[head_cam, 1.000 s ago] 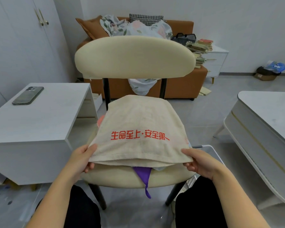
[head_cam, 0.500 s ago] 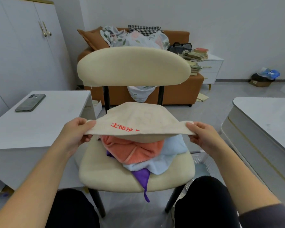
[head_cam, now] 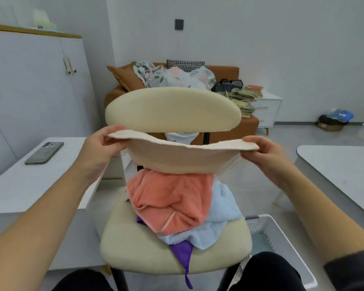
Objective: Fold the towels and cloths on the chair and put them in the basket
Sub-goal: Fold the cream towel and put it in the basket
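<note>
Towels and cloths are heaped on the chair [head_cam: 135, 248] seat: an orange towel [head_cam: 168, 198] on top, a blue towel [head_cam: 225, 208] under it toward 3 o'clock, and a purple cloth [head_cam: 183, 253] trailing over the front edge at 6 o'clock. The beige towel [head_cam: 183, 160] is off the heap, stretched wide in the air in front of the chair back, its middle sagging toward the orange towel. The basket [head_cam: 263, 227] stands on the floor at 4 o'clock from the seat, and I can see nothing folded in it.

The left hand [head_cam: 99, 145] pinches the towel's corner at 9 o'clock between thumb and curled fingers; the right hand [head_cam: 263, 152] pinches the corner at 3 o'clock likewise.

The step in hand looks like opening out the first towel for folding. Next the two held corners likely need bringing together, or the towel laying flat, without dragging the heap.

A second ago this towel lay draped over the heap with red lettering showing. Since then it has been raised well clear, and the lettering is out of sight.
</note>
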### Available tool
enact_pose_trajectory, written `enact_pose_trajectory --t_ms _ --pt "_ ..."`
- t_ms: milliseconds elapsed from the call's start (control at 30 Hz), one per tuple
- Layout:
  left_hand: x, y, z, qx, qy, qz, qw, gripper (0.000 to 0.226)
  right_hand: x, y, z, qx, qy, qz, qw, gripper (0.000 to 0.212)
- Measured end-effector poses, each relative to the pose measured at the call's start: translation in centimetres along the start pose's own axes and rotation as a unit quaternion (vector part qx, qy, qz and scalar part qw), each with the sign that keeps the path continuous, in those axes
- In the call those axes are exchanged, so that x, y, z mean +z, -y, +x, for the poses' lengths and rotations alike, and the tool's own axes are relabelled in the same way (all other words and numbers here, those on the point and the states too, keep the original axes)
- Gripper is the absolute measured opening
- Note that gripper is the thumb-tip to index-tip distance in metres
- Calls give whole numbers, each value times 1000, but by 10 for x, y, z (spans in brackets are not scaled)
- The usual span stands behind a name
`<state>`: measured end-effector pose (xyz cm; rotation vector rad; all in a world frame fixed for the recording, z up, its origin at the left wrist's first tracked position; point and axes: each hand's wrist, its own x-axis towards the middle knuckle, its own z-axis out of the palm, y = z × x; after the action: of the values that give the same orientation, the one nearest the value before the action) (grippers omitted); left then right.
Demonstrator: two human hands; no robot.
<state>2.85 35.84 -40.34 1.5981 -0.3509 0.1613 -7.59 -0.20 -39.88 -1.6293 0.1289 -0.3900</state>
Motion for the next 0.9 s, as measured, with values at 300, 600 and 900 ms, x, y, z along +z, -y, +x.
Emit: enact_pose_trajectory --t_ms 300,600,900 --pt "16 -63 40 155 -173 63 971 11 1 59 33 -144 -122 -44 981 13" --pt "9 -119 48 160 -147 -19 976 15 13 119 40 -222 -157 49 961 22" --pt "15 -6 38 19 -97 -17 995 4 24 -5 49 -113 -152 -32 981 16"
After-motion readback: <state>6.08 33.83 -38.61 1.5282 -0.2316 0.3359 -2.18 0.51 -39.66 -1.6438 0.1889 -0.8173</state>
